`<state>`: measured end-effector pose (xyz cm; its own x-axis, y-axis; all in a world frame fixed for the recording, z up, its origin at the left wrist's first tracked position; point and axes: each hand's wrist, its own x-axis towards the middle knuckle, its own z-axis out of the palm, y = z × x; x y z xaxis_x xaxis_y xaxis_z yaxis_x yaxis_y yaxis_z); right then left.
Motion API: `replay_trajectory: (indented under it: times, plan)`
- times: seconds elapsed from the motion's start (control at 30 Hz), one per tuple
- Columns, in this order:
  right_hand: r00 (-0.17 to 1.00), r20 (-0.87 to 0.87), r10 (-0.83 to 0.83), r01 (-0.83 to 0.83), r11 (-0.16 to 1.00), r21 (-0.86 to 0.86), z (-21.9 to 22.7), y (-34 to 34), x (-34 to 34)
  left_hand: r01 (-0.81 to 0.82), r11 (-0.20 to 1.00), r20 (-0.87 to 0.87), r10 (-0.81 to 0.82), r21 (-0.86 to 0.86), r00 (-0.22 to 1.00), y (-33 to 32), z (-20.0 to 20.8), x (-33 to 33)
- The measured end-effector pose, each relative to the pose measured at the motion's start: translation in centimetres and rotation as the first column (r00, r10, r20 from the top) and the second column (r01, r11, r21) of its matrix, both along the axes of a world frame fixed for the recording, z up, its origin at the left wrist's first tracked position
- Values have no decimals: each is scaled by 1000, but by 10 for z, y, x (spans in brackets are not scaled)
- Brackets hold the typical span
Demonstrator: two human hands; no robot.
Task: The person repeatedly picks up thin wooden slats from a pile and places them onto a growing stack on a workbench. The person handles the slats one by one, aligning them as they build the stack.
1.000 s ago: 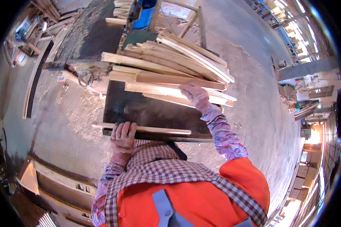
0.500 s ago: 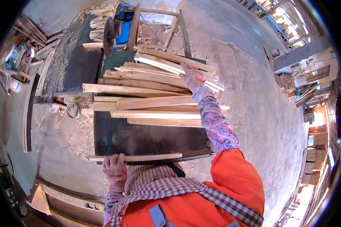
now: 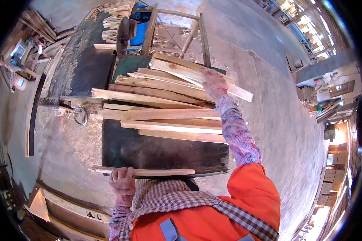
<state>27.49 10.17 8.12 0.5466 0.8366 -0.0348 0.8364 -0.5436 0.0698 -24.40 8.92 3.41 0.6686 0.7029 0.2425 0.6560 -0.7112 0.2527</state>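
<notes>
My right hand, in a pinkish knit glove, reaches across the dark table and grips a pale wooden board at the far side of a loose stack. The board's right end juts out past the hand; its underside is hidden. Several rough wooden strips lie side by side between that board and me. At the near edge, my left hand has its fingers curled over a thin wooden strip lying along the table's border.
A round dark blade stands upright beyond the stack, next to a sawdust-covered bench with more offcuts. Behind is a wooden frame. A metal handwheel sits at the left. Concrete floor stretches to the right.
My right hand has moved the pale board, so its right end sticks out farther to the right. My left hand stays on the thin strip. The whole view has shifted slightly.
</notes>
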Motion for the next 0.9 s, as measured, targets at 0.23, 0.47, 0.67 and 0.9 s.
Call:
replay_trajectory:
  times: [0.23, 0.47, 0.67, 0.9]
  plan:
    - [947, 83, 310, -321, 915, 244, 46, -26, -120, 52, 998, 45, -50, -42, 998, 5, -4, -11]
    - [740, -472, 479, -401, 878, 262, 1, -39, -234, 130, 987, 329, -155, 98, 931, 12, -34, -39]
    - [614, -721, 322, -329, 934, 138, -47, -45, -281, 100, 987, 282, -132, 126, 950, 5, -39, -42]
    - [615, -729, 301, -362, 929, 78, -58, -51, -313, 85, 989, 281, -116, 122, 953, 3, -43, -49]
